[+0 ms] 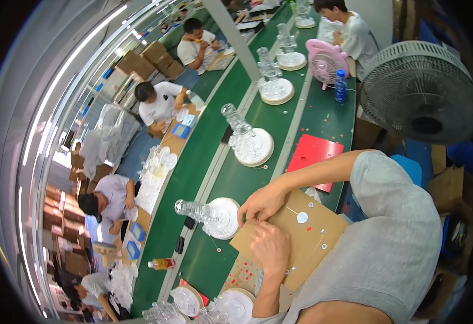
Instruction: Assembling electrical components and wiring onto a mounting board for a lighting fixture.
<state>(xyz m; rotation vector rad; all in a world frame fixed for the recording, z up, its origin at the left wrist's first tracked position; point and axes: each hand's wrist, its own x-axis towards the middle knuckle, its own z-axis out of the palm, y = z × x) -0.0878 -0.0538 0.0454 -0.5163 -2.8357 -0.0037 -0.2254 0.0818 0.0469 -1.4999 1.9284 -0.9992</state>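
Observation:
Both my hands meet over the near left edge of a brown cardboard sheet (314, 237). My right hand (266, 202) has its fingers bent and pinched together. Close below it, my left hand (271, 248) is also closed, its fingertips almost touching the right ones. Whatever lies between the fingertips is too small or hidden to tell. On the cardboard are a white disc (302, 217) with a thin wire, a small red piece (309, 229) and several little white rings (324, 246). Just beyond my hands, a clear bottle-like piece (196, 209) lies by a round white base (225, 218).
Similar clear pieces on white bases (255, 148) line the green belt (271, 181). A red sheet (314, 156), blue bottle (340, 89), pink fan (327, 62) and large grey fan (420, 92) stand to the right. A drink bottle (162, 264) lies across the belt. Several people work nearby.

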